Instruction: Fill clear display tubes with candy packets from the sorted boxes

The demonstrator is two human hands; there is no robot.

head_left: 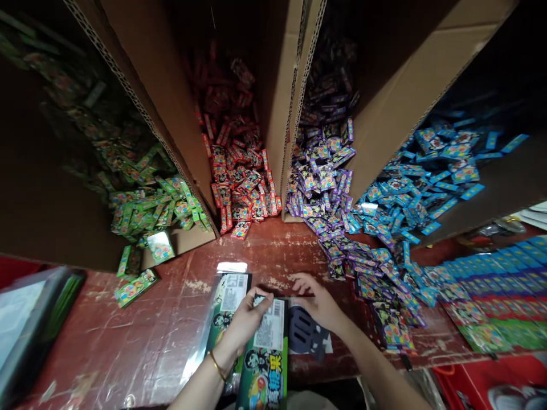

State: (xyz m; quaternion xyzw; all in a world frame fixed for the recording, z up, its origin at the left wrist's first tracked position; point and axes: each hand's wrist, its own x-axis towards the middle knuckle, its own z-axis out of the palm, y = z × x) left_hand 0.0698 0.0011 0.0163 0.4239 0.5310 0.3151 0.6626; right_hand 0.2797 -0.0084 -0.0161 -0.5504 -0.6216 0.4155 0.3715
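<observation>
My left hand [244, 323], with a gold bangle at the wrist, grips the top part of a green printed candy packet [267, 356], its thumb and fingers closed near the white label. Beneath and to the left lies a second green packet [222, 319] in clear, shiny wrap. My right hand [315, 302] hovers just right of the packet's top edge, fingers curved and apart, with nothing visible in them. Below that hand sits a dark grey slotted piece [302, 331], partly covered by the packet; what it is I cannot tell.
Cardboard bins hold small green boxes [145, 213], red boxes [241, 185], purple boxes [320, 176] and blue boxes [410, 182]. Purple ones spill onto the red table [166, 319]. Arranged rows of colored boxes [504, 290] stand at right. A blurred stack of packaging [34, 324] is at left.
</observation>
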